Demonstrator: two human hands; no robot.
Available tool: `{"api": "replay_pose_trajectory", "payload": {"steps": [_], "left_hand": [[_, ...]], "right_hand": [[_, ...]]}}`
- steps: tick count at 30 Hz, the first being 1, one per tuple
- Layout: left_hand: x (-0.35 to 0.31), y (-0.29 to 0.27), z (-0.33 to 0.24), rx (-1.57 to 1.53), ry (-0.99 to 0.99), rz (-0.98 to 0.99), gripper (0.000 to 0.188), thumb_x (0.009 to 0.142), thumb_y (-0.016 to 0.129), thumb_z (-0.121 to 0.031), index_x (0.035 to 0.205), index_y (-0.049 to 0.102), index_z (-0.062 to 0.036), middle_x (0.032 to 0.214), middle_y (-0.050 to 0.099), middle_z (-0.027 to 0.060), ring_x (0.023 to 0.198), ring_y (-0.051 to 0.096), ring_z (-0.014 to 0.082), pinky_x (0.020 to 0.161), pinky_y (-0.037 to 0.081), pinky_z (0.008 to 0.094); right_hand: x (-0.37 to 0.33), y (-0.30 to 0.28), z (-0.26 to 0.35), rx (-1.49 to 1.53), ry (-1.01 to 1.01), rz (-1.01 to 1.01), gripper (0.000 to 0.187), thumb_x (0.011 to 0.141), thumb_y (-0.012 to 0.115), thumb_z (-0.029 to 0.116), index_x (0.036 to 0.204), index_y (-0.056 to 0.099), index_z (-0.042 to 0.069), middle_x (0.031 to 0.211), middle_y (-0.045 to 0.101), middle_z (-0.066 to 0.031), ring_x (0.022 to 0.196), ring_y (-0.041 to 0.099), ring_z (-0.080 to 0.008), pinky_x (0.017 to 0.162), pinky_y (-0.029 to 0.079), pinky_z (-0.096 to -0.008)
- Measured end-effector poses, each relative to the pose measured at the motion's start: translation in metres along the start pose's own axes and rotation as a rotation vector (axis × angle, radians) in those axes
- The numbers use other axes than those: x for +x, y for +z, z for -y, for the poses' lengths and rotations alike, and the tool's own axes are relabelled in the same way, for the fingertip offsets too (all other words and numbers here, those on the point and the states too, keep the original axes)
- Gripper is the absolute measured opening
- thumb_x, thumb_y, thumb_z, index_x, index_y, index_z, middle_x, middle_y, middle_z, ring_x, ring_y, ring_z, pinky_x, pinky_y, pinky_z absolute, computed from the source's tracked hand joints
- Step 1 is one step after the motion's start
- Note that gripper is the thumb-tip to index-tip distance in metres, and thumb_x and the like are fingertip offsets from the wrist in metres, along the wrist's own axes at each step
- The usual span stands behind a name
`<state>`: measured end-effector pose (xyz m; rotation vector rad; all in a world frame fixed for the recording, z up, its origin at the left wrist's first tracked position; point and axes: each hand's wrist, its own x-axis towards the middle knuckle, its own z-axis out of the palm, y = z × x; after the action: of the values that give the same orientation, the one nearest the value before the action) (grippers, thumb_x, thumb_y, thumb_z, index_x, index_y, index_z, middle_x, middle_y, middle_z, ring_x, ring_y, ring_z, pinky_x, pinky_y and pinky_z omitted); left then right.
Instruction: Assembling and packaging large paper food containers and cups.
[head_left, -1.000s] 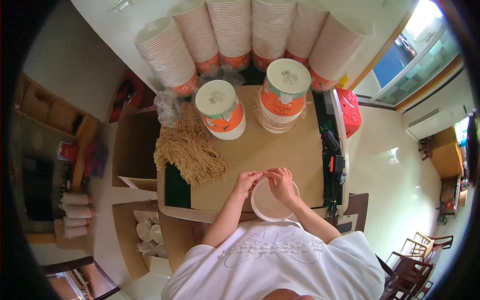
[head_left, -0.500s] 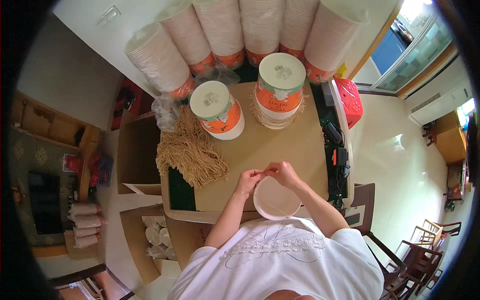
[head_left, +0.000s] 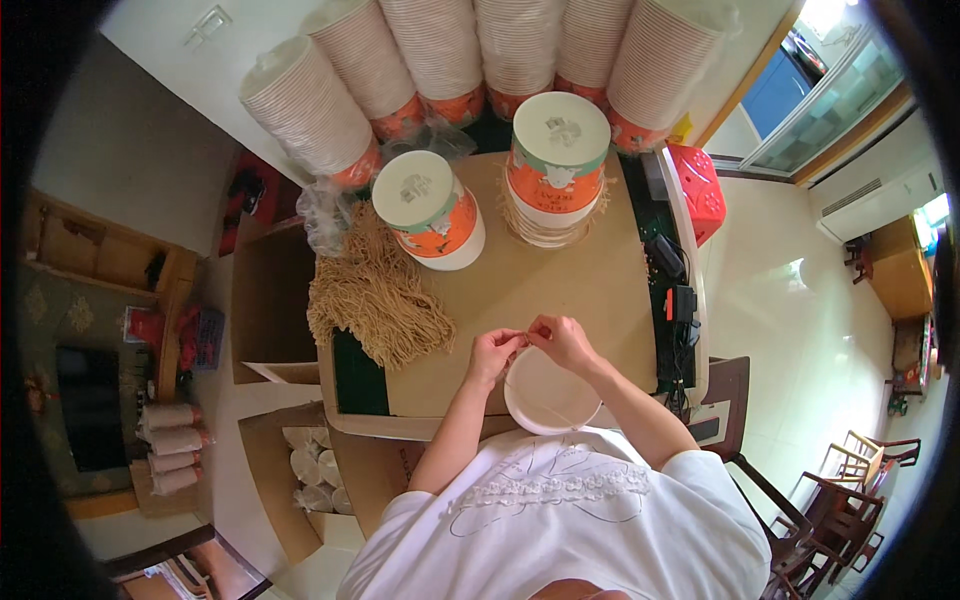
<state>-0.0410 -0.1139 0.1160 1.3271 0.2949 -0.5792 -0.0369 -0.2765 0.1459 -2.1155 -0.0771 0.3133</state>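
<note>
A white paper bowl sits at the near edge of a cardboard-covered table. My left hand and my right hand meet at the bowl's far rim, fingertips pinched together on a thin tan string that runs between them. A line of the same string lies across the bowl's inside. A heap of tan strings lies on the table's left part, a short way from my left hand.
Two stacks of orange-and-white bowls stand on the table's far side. Long sleeves of stacked bowls lean along the wall behind. Open cardboard boxes sit at the left, a red stool and wooden chairs at the right.
Both hands stay pinched together at the bowl's far rim with only small finger shifts. The view has tilted slightly.
</note>
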Motion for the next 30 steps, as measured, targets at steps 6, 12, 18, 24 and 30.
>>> {"api": "replay_pose_trajectory", "payload": {"steps": [6, 12, 18, 24, 30], "left_hand": [[0.000, 0.003, 0.002, 0.069, 0.055, -0.028, 0.005, 0.078, 0.062, -0.010, 0.081, 0.062, -0.0058, 0.069, 0.060, -0.0012, 0.051, 0.047, 0.0034, 0.044, 0.034, 0.0174], [0.001, -0.011, 0.011, 0.109, 0.047, -0.067, 0.005, 0.079, 0.057, -0.006, 0.081, 0.061, -0.0033, 0.071, 0.063, 0.0014, 0.052, 0.050, 0.0038, 0.044, 0.037, 0.0176], [-0.008, -0.020, 0.011, -0.016, -0.070, -0.078, 0.006, 0.081, 0.054, -0.009, 0.084, 0.058, -0.0060, 0.073, 0.063, 0.0032, 0.051, 0.051, 0.0061, 0.044, 0.039, 0.0176], [-0.023, -0.005, -0.019, -0.143, -0.132, 0.092, 0.016, 0.082, 0.055, -0.013, 0.096, 0.057, -0.0075, 0.075, 0.061, 0.0012, 0.059, 0.053, 0.0060, 0.051, 0.042, 0.0176], [-0.010, -0.011, -0.013, 0.047, -0.162, 0.225, 0.015, 0.080, 0.059, -0.014, 0.093, 0.061, -0.0058, 0.071, 0.058, -0.0024, 0.059, 0.050, 0.0052, 0.051, 0.039, 0.0187]], "right_hand": [[-0.001, 0.000, 0.001, 0.001, 0.001, -0.013, 0.012, 0.073, 0.062, 0.013, 0.077, 0.062, 0.002, 0.068, 0.062, -0.0106, 0.061, 0.060, -0.0192, 0.058, 0.047, -0.0299], [-0.001, 0.000, 0.005, 0.039, 0.053, -0.005, 0.012, 0.076, 0.055, 0.013, 0.082, 0.058, 0.003, 0.072, 0.063, -0.0120, 0.067, 0.062, -0.0250, 0.061, 0.048, -0.0337], [-0.003, 0.000, 0.001, 0.107, 0.059, 0.018, 0.012, 0.080, 0.052, 0.015, 0.084, 0.057, 0.004, 0.073, 0.063, -0.0108, 0.068, 0.062, -0.0242, 0.061, 0.048, -0.0342], [-0.002, 0.001, -0.002, 0.079, 0.052, 0.011, 0.013, 0.079, 0.053, 0.016, 0.083, 0.057, 0.004, 0.073, 0.063, -0.0107, 0.068, 0.062, -0.0243, 0.061, 0.048, -0.0342], [-0.003, 0.003, -0.004, 0.053, 0.020, 0.021, 0.014, 0.079, 0.055, 0.014, 0.084, 0.057, 0.002, 0.071, 0.062, -0.0096, 0.066, 0.061, -0.0190, 0.061, 0.047, -0.0308]]}}
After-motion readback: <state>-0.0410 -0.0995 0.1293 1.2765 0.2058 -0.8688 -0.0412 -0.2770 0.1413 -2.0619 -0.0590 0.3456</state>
